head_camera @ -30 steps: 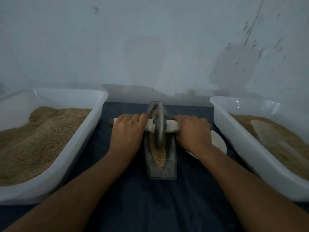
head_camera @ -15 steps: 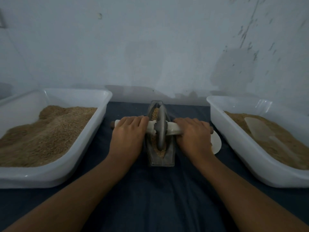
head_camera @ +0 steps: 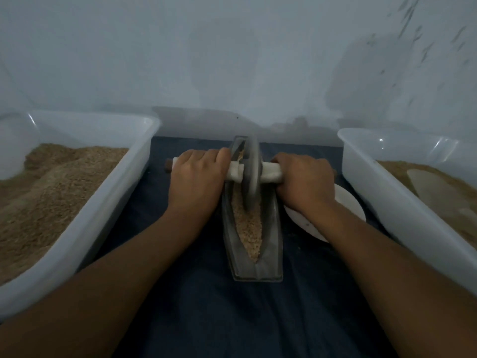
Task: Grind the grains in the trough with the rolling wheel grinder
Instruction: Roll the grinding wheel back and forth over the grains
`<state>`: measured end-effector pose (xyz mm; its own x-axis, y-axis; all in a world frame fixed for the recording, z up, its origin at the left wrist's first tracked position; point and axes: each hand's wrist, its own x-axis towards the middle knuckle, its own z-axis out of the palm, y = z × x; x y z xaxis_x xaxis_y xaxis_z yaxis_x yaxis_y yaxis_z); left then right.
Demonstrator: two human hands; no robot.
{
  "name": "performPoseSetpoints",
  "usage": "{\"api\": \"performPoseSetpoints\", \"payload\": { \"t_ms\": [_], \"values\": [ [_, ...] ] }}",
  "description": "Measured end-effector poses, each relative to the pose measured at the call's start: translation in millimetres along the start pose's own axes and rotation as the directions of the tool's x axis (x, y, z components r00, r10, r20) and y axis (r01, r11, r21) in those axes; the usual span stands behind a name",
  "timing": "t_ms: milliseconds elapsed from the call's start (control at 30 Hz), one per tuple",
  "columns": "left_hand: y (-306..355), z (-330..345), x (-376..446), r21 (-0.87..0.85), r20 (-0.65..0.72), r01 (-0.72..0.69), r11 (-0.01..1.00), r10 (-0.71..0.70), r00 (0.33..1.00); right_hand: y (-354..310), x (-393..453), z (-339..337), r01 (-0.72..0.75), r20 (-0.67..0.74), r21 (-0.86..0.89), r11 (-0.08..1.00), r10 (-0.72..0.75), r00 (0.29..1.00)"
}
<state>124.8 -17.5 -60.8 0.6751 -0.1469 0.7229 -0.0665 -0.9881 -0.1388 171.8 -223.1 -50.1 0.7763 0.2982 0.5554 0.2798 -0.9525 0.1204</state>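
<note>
A grey boat-shaped trough (head_camera: 271, 264) lies lengthwise on the dark cloth in the middle. Tan grains (head_camera: 249, 228) fill its groove. The grey rolling wheel (head_camera: 251, 174) stands upright in the far half of the groove, on a white-wrapped axle handle (head_camera: 269, 173) that crosses the trough. My left hand (head_camera: 197, 182) grips the handle's left side, and my right hand (head_camera: 305, 183) grips its right side. Both sets of fingers curl over the handle. The handle's brown left tip (head_camera: 168, 167) sticks out beyond my left hand.
A white tub (head_camera: 108, 202) of tan grain stands at the left. Another white tub (head_camera: 382, 192) at the right holds grain and a pale scoop (head_camera: 436, 192). A white plate (head_camera: 348, 210) lies under my right wrist. A pale wall rises close behind.
The wheel has rolled toward the trough's far end, and both hands moved away from me with the handle. More grain shows in the near part of the groove.
</note>
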Motion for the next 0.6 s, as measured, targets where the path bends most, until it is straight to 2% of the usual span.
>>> {"api": "performPoseSetpoints", "payload": {
  "t_ms": [167, 267, 400, 600],
  "values": [
    [-4.5, 10.6, 13.4, 0.05, 0.016, 0.001, 0.999, -0.002, 1.0, 6.4, 30.3, -3.3, -0.017, 0.245, 0.053, 0.998, 0.004, 0.969],
    [-5.0, 13.2, 18.4, 0.066, 0.02, -0.004, 0.998, 0.003, 1.0, 10.7, 36.7, -5.0, -0.029, 0.334, 0.089, 0.996, -0.002, 0.942],
    [-3.2, 8.5, 16.6, 0.061, 0.003, 0.004, 0.998, -0.004, 1.0, 9.4, 32.3, -6.2, -0.035, 0.311, 0.088, 0.995, 0.006, 0.95],
    [-2.2, -4.0, -4.7, 0.016, 0.034, 0.03, 0.999, -0.031, 0.999, 1.5, 11.1, -14.6, 0.031, 0.138, 0.026, 0.999, -0.034, 0.99]
  ]
}}
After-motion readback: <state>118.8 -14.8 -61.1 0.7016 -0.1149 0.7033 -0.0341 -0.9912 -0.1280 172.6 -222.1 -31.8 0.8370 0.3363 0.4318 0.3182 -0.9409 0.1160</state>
